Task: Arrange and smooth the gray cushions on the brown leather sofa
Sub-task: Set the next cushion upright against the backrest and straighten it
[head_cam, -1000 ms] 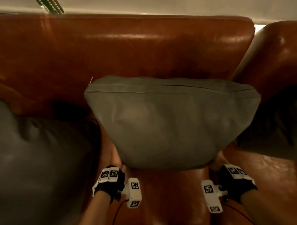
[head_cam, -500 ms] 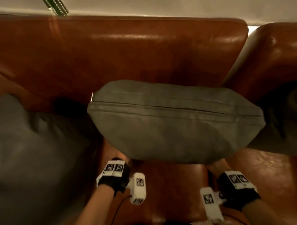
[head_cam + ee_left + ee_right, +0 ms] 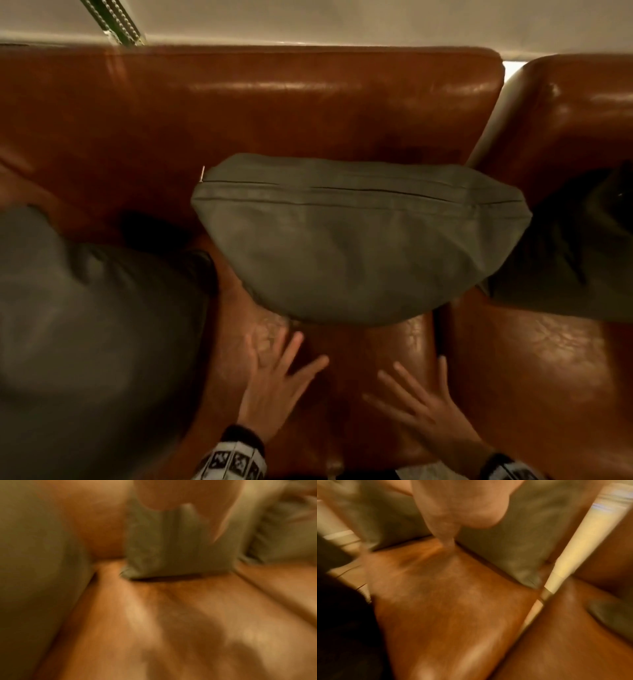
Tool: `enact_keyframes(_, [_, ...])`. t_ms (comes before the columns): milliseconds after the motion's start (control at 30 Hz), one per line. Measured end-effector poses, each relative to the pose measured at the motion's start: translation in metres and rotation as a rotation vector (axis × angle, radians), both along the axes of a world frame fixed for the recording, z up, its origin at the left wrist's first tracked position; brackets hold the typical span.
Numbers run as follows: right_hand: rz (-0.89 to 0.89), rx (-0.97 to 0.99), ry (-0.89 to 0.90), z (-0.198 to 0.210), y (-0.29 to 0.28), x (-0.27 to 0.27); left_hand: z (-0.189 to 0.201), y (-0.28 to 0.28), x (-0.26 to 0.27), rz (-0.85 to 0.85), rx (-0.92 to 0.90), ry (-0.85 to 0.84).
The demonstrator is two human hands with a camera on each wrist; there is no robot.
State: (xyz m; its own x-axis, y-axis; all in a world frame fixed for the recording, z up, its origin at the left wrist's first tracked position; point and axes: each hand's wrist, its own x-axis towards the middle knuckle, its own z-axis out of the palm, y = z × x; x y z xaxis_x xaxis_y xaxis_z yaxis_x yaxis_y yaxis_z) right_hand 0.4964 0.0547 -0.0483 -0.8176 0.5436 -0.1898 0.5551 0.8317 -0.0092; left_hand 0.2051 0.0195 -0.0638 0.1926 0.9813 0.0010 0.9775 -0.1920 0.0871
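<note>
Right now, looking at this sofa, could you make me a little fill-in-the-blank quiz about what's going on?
1. The middle cushion leans against the sofa's ____.
2. Both hands, left and right, have their fingers ____.
3. The hands hold ____.
4. The sofa is made of brown ____.

Missing words: backrest; spread; nothing; leather

Gray cushions (image 3: 356, 246); glossy brown leather sofa (image 3: 274, 102); cream wall (image 3: 342, 20); black-and-white patterned wristbands (image 3: 236, 460).

Pale wall (image 3: 342, 20) behind, a beaded metal strip (image 3: 114, 22) against it.
</note>
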Motion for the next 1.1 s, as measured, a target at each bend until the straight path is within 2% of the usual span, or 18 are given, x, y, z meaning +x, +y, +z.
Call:
enact_keyframes(33, [0.04,-0.062,-0.097,-0.007,0.016,-0.003,0.001,0.011,0.0,-0.089,0.009,0.07])
enact_keyframes(67, [0.019,-0.046,-0.096,-0.009,0.038,-0.012,0.0,0.026,-0.001,-0.109,-0.011,0.109])
enact_keyframes(133, [-0.034,0.019,-0.086,-0.017,0.081,-0.026,0.0,0.071,-0.009,-0.032,-0.133,0.1])
enact_keyframes(233, [-0.078,0.019,-0.079,-0.017,0.132,-0.038,0.007,0.126,-0.017,-0.02,-0.204,0.136])
enact_keyframes(333, [-0.157,-0.035,-0.162,-0.024,0.156,-0.045,0.006,0.147,-0.013,0.021,-0.298,0.213])
enact_keyframes(467, [-0.122,0.036,-0.209,-0.043,0.165,-0.043,-0.003,0.148,-0.008,0.035,-0.352,0.198])
enact_keyframes(667, [-0.074,0.23,-0.219,-0.058,0.166,-0.043,-0.011,0.153,-0.002,0.077,-0.309,0.238])
enact_keyframes(733, [-0.11,0.248,-0.2,-0.059,0.151,-0.044,-0.015,0.151,0.0,0.089,-0.271,0.226])
enact_keyframes(833, [-0.122,0.214,-0.038,-0.05,0.098,-0.051,-0.016,0.149,0.001,0.095,-0.263,0.211])
enact_keyframes(900, [-0.005,0.153,0.028,-0.034,0.07,-0.06,-0.017,0.147,0.001,0.084,-0.264,0.199])
enact_keyframes(967, [0.133,0.188,0.072,-0.025,0.081,-0.074,-0.02,0.144,0.001,0.072,-0.187,0.178])
enact_keyframes(1033, [0.089,0.263,0.13,-0.029,0.116,-0.085,-0.022,0.136,-0.001,0.081,-0.123,0.169])
enact_keyframes(1100, [0.076,0.286,0.061,-0.034,0.155,-0.09,-0.023,0.13,-0.003,0.09,-0.137,0.167])
